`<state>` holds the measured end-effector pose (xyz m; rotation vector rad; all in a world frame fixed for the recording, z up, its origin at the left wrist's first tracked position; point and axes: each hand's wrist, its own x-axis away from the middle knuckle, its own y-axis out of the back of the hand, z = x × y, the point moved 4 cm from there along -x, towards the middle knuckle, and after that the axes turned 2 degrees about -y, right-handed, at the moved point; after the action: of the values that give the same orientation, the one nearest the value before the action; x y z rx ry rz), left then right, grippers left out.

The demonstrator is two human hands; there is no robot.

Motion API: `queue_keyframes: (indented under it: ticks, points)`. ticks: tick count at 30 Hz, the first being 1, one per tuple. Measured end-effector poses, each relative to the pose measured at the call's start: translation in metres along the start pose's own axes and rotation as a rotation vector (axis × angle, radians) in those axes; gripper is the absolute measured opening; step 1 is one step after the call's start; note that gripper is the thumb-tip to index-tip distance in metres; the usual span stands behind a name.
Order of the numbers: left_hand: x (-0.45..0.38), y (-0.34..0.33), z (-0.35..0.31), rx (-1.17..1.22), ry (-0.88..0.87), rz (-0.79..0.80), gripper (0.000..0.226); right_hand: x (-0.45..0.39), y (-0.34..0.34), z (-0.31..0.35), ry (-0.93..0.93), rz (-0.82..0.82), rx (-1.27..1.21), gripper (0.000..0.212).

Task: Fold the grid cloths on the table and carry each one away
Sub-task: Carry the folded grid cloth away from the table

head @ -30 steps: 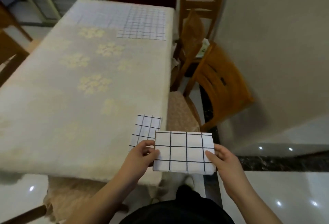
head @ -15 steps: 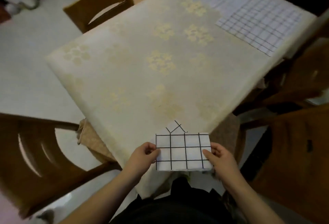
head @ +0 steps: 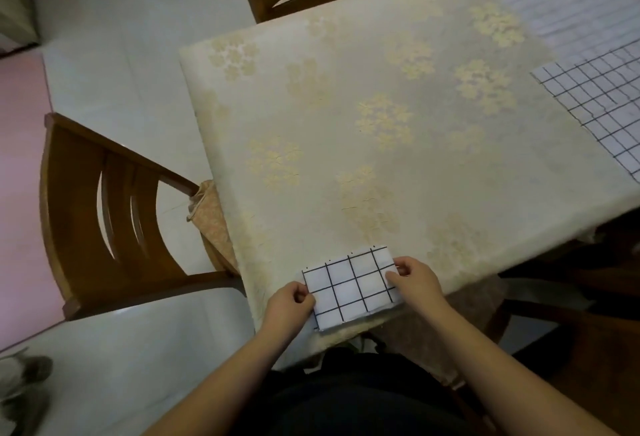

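Table (head: 346, 124) corner: both hands' fingers pinch folded cloth (head: 349, 288), left hand (head: 289, 304), right hand (head: 414, 279).

Dim, soft indoor light, no hard shadows.
Wide-angle bend at edges; table (head: 381, 144) fairly sharp, far right grid cloth (head: 595, 96) smeared, tile floor (head: 114, 65) faintly glossy.

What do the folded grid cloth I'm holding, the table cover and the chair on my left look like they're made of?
Folded grid cloth: thin matte white fabric with black lines, probably cotton; it holds flat folds.
Table cover: cream, slightly glossy, with pale gold flowers; fine cracks suggest coated fabric or vinyl.
Chair: brown wood, likely varnished, since it shines.
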<state>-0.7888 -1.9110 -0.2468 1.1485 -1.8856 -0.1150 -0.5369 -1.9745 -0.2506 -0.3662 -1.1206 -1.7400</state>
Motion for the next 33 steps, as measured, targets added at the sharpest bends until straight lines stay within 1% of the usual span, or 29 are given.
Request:
queue_keyframes:
  ticks: [5, 10, 12, 13, 15, 16, 17, 18, 20, 21, 23, 25, 27, 30, 33]
  points:
    - [-0.002, 0.001, 0.003, -0.123, -0.053, -0.049, 0.009, -0.001, -0.006, 0.005, 0.042, -0.008, 0.042, 0.031]
    - [-0.005, -0.001, 0.005, -0.181, -0.117, -0.05, 0.011, 0.003, -0.007, 0.008, 0.079, -0.046, 0.071, 0.025]
    - [-0.004, 0.001, 0.005, -0.25, -0.164, -0.11, 0.017, 0.005, -0.005, 0.006, 0.093, -0.085, 0.103, 0.027]
    - [-0.003, 0.003, 0.004, -0.314, -0.22, -0.178, 0.02, 0.006, -0.004, 0.004, 0.107, -0.122, 0.133, 0.031]
    - [0.003, 0.004, -0.001, -0.464, -0.413, -0.338, 0.019, 0.009, -0.002, 0.0, 0.16, -0.213, 0.231, 0.041]
    - [0.008, 0.003, -0.005, -0.528, -0.522, -0.405, 0.016, 0.011, -0.003, 0.001, 0.207, -0.256, 0.285, 0.044]
    - [0.011, -0.002, -0.008, -0.571, -0.613, -0.435, 0.019, 0.013, -0.005, 0.003, 0.273, -0.282, 0.322, 0.045]
    - [0.012, -0.008, -0.009, -0.615, -0.678, -0.423, 0.028, 0.016, -0.009, 0.007, 0.357, -0.286, 0.354, 0.044]
    - [0.008, -0.025, -0.008, -0.726, -0.736, -0.322, 0.049, 0.02, -0.023, 0.017, 0.524, -0.259, 0.455, 0.046]
    - [0.004, -0.033, -0.006, -0.782, -0.736, -0.265, 0.058, 0.02, -0.033, 0.02, 0.588, -0.239, 0.525, 0.049]
    - [-0.004, -0.043, -0.002, -0.857, -0.692, -0.159, 0.067, 0.017, -0.051, 0.022, 0.652, -0.163, 0.649, 0.051]
    - [-0.01, -0.046, 0.004, -0.894, -0.645, -0.08, 0.069, 0.014, -0.065, 0.018, 0.655, -0.06, 0.716, 0.054]
    - [-0.014, -0.045, 0.007, -0.929, -0.629, -0.039, 0.07, 0.011, -0.072, 0.011, 0.655, 0.002, 0.777, 0.058]
    - [-0.016, -0.041, 0.01, -0.938, -0.616, -0.016, 0.072, 0.008, -0.071, 0.004, 0.655, 0.018, 0.857, 0.061]
    - [-0.017, -0.036, 0.014, -0.956, -0.577, -0.004, 0.078, 0.004, -0.061, -0.002, 0.63, -0.011, 0.874, 0.068]
